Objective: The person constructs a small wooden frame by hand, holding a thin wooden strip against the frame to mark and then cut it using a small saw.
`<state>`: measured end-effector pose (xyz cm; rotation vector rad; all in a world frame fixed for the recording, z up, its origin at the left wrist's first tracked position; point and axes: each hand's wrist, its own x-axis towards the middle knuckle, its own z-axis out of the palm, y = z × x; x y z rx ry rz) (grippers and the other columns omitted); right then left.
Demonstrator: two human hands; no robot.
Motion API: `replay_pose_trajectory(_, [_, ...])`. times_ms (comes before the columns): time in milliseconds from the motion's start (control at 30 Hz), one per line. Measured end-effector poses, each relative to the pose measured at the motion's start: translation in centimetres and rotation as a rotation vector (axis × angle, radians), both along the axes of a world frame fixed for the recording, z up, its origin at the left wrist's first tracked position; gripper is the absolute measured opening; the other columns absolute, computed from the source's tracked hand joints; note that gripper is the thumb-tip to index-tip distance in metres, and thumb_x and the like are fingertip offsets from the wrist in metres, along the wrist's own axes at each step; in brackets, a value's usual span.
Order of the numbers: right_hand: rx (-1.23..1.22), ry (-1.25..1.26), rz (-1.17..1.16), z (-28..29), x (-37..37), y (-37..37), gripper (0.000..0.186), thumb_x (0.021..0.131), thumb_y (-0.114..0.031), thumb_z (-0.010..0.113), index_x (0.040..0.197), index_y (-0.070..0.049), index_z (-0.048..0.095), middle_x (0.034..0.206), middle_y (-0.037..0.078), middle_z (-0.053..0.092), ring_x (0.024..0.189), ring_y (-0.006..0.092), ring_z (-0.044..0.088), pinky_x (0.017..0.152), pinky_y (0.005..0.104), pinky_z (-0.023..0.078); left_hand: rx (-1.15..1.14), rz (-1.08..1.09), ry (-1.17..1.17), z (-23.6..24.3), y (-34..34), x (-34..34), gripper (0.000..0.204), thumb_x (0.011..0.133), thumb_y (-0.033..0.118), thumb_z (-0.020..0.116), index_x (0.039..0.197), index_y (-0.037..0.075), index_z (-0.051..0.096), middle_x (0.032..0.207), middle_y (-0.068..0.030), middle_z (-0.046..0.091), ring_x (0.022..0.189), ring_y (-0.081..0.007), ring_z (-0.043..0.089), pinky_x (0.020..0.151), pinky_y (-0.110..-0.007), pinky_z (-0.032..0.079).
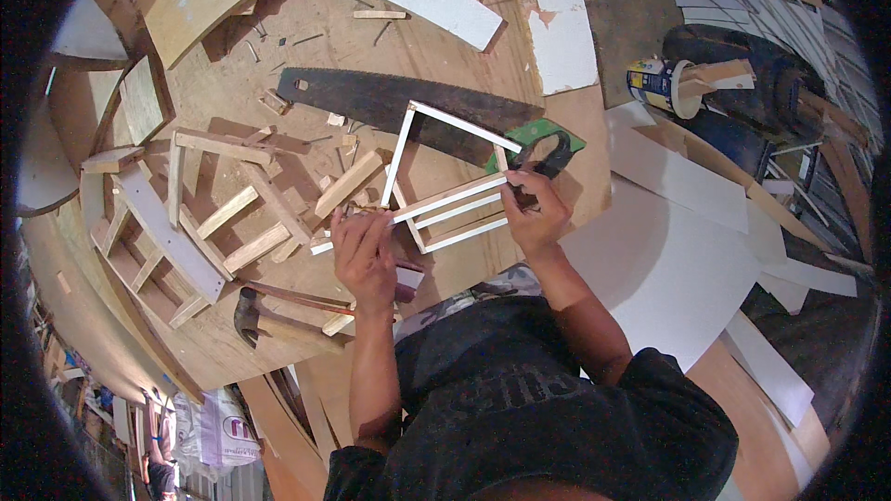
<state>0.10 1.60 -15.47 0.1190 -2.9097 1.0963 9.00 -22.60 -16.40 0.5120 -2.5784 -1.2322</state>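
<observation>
Left hand [365,255] and right hand [536,211] on white-edged frame [450,197].
From here I see left fingers curled near its left end, right fingers pinched at its right corner; long axis left-to-right, right end angled away from body; over plywood bench [436,60], overlapping handsaw [371,102].

Sm. wht-edged wd. frame [447,199], slatted

Frame [450,197]: was held by the left hand [365,250] and right hand [536,209].
Saw [371,104]: was partly hidden.
Hammer [288,328]: was laid on the table [432,56].
</observation>
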Motion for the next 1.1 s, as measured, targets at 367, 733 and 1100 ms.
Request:
replay_pose_trajectory(367, [0.006,0.067,0.057,0.0,-0.2,0.1,0.032,0.076,0.004,0.085,0.105,-0.007,0.078,0.103,0.01,0.079,0.086,0.0201,0.075,0.075,0.0305,0.058,-0.049,-0.019,0.036,-0.1,0.1,-0.5,0.021,0.084,-0.001,0.077,0.102,0.009,0.08,0.101,-0.0044,0.076,0.101,-0.0248,0.069,0.111,-0.05,0.046])
replay_pose_trajectory(733, [-0.008,0.059,0.039,0.1,-0.2,0.0,0.03,0.077,0.005,0.084,0.105,-0.005,0.078,0.103,0.013,0.079,0.093,0.023,0.077,0.083,0.0327,0.06,-0.125,-0.041,0.041,0.0,-0.1,-1.2,0.015,0.085,0.001,0.075,0.097,0.008,0.079,0.1,-0.0037,0.076,0.098,-0.024,0.069,0.107,-0.048,0.049])
replay_pose_trajectory(1100, [-0.029,0.066,0.024,0.1,-0.1,-0.3,0.028,0.078,0.005,0.084,0.104,-0.004,0.078,0.102,0.014,0.079,0.096,0.0256,0.077,0.089,0.0347,0.06,-0.191,-0.069,0.037,0.4,-0.7,-1.7,0.017,0.083,0.002,0.075,0.098,0.009,0.079,0.1,-0.0035,0.076,0.099,-0.0256,0.069,0.092,-0.04,0.051])
